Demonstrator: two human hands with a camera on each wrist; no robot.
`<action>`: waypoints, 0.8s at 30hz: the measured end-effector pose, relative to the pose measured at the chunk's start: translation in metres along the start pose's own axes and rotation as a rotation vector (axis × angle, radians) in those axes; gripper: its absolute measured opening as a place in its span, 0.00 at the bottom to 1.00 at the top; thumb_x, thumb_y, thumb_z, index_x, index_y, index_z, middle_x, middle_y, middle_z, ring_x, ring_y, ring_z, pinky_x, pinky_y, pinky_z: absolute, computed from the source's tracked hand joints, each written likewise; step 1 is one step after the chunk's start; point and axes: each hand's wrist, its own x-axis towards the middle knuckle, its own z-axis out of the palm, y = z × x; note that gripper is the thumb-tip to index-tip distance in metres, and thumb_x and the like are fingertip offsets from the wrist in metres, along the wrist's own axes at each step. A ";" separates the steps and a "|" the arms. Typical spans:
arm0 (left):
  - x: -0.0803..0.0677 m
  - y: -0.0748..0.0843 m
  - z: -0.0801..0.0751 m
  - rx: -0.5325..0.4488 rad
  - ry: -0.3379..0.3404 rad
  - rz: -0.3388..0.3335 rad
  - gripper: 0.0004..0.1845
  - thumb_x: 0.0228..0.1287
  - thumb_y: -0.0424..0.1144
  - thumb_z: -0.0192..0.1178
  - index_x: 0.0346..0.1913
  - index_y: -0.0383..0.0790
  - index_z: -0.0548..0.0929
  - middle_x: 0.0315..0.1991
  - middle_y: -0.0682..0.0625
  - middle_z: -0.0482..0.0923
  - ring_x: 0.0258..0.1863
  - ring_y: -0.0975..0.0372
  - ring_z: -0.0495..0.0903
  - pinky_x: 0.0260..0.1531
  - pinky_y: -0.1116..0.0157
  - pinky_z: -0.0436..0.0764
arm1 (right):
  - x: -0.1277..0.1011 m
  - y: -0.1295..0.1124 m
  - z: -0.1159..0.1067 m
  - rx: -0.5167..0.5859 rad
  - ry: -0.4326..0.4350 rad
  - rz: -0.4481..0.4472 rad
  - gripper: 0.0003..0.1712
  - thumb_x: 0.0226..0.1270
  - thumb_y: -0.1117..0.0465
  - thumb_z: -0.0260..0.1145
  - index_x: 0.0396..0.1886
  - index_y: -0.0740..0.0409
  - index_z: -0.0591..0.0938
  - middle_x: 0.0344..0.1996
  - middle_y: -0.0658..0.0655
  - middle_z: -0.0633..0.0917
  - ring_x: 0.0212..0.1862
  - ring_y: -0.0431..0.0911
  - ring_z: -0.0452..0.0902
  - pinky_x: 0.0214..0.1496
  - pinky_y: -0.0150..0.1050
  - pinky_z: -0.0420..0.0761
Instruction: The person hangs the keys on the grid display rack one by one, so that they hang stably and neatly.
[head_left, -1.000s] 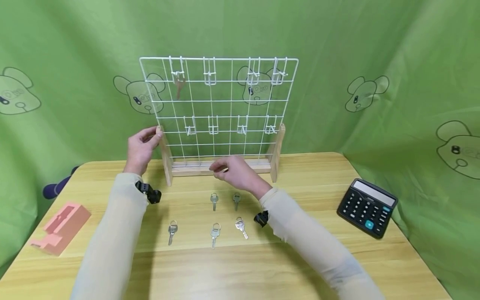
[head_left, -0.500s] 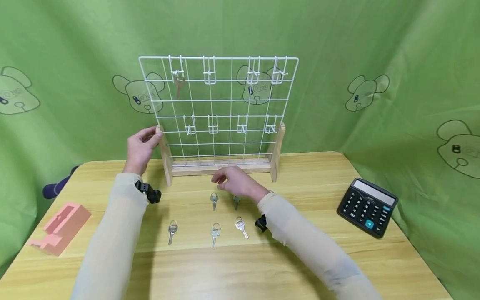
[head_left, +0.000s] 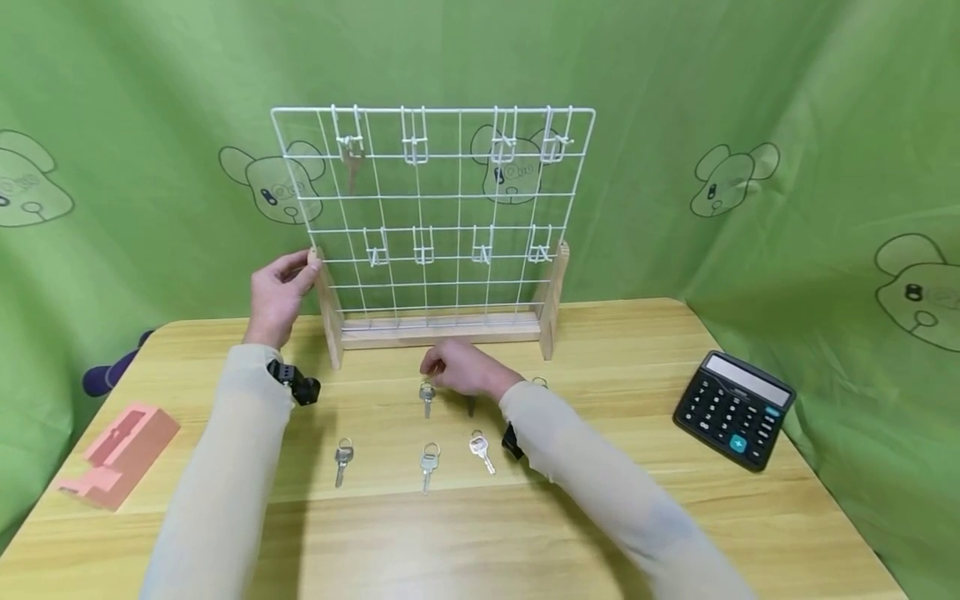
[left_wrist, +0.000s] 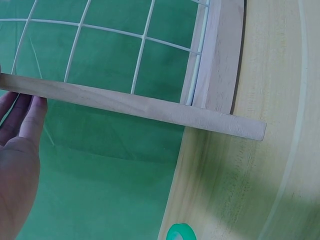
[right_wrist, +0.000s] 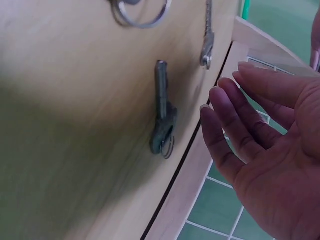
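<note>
A white wire grid rack (head_left: 459, 196) with wooden side posts stands at the back of the table. My left hand (head_left: 273, 300) grips the top of its left wooden post (head_left: 327, 312), thumb on one side and fingers on the other. My right hand (head_left: 467, 368) hovers over the table before the rack, fingers loosely bent and holding nothing. Its fingertips are close to the ring end of a metal key (head_left: 427, 398), also seen as the upper key (right_wrist: 207, 47) in the right wrist view. Another key (right_wrist: 163, 115) lies beneath that hand, partly hidden in the head view.
More keys with rings lie nearer me: a left key (head_left: 343, 462), a middle key (head_left: 429, 468) and a right key (head_left: 482, 452). One key (head_left: 352, 167) hangs from the rack's top-left hook. A pink holder (head_left: 123, 454) sits left, a black calculator (head_left: 735, 410) right.
My right hand has come down and toward me from the rack's base to the near key. My left hand keeps its grip on the post. The head view has shifted slightly.
</note>
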 end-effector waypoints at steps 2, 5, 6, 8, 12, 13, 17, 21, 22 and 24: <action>0.000 0.001 -0.001 -0.005 -0.001 -0.004 0.27 0.67 0.42 0.64 0.65 0.35 0.74 0.60 0.39 0.74 0.57 0.56 0.74 0.59 0.67 0.76 | 0.003 -0.001 0.001 -0.009 -0.008 0.013 0.13 0.65 0.68 0.68 0.49 0.62 0.84 0.42 0.54 0.84 0.45 0.43 0.78 0.51 0.32 0.80; 0.000 0.002 -0.001 -0.007 -0.003 -0.006 0.26 0.67 0.41 0.64 0.65 0.35 0.74 0.60 0.39 0.74 0.57 0.56 0.74 0.58 0.68 0.77 | 0.006 -0.002 0.002 -0.032 -0.023 0.020 0.13 0.65 0.68 0.68 0.49 0.62 0.84 0.42 0.53 0.84 0.45 0.43 0.78 0.52 0.32 0.80; 0.000 0.002 -0.001 -0.007 -0.005 -0.003 0.26 0.68 0.41 0.64 0.65 0.35 0.74 0.60 0.39 0.74 0.57 0.55 0.74 0.58 0.68 0.76 | 0.007 -0.002 0.003 -0.043 -0.029 0.021 0.12 0.65 0.68 0.68 0.48 0.62 0.84 0.41 0.53 0.85 0.44 0.44 0.78 0.52 0.33 0.80; 0.000 0.003 -0.001 -0.011 -0.007 -0.002 0.26 0.68 0.41 0.64 0.65 0.35 0.74 0.60 0.39 0.74 0.57 0.55 0.74 0.59 0.68 0.76 | 0.009 -0.003 0.004 -0.073 -0.032 0.024 0.10 0.65 0.68 0.68 0.46 0.61 0.85 0.40 0.52 0.85 0.44 0.44 0.79 0.52 0.33 0.80; 0.001 0.003 -0.001 -0.008 -0.004 -0.002 0.26 0.68 0.41 0.64 0.65 0.35 0.74 0.60 0.39 0.74 0.57 0.55 0.74 0.59 0.68 0.76 | 0.012 -0.005 0.006 -0.116 -0.032 0.045 0.08 0.66 0.69 0.66 0.43 0.59 0.86 0.38 0.51 0.85 0.42 0.43 0.78 0.50 0.33 0.80; 0.001 0.002 0.000 -0.003 -0.002 -0.003 0.26 0.68 0.41 0.64 0.65 0.35 0.74 0.60 0.39 0.74 0.57 0.55 0.74 0.58 0.68 0.76 | 0.013 -0.005 0.007 -0.120 -0.030 0.052 0.08 0.65 0.69 0.66 0.42 0.59 0.86 0.38 0.51 0.85 0.42 0.43 0.78 0.50 0.33 0.80; 0.000 0.001 0.000 0.007 0.007 -0.001 0.25 0.68 0.41 0.64 0.64 0.34 0.74 0.61 0.39 0.74 0.57 0.56 0.75 0.58 0.68 0.77 | 0.016 -0.004 0.009 -0.122 -0.027 0.073 0.08 0.63 0.72 0.66 0.38 0.58 0.86 0.35 0.49 0.84 0.38 0.43 0.77 0.46 0.33 0.81; 0.000 0.001 0.000 0.008 0.008 0.005 0.25 0.68 0.41 0.63 0.64 0.34 0.74 0.61 0.39 0.74 0.57 0.56 0.75 0.58 0.68 0.77 | 0.018 -0.002 0.010 -0.139 -0.029 0.077 0.07 0.62 0.72 0.66 0.33 0.56 0.84 0.32 0.49 0.82 0.36 0.43 0.75 0.43 0.33 0.80; 0.000 0.001 0.000 0.007 0.010 0.004 0.25 0.68 0.41 0.63 0.64 0.34 0.74 0.61 0.39 0.74 0.57 0.56 0.75 0.58 0.68 0.77 | 0.019 -0.001 0.011 -0.142 -0.030 0.076 0.07 0.62 0.72 0.66 0.32 0.55 0.83 0.31 0.49 0.82 0.35 0.42 0.75 0.41 0.33 0.80; 0.000 0.001 0.000 0.015 0.008 0.008 0.25 0.68 0.41 0.63 0.65 0.34 0.74 0.61 0.39 0.74 0.57 0.56 0.75 0.58 0.68 0.77 | 0.020 0.000 0.011 -0.140 -0.033 0.074 0.07 0.63 0.71 0.65 0.30 0.55 0.82 0.29 0.49 0.81 0.34 0.42 0.75 0.39 0.32 0.80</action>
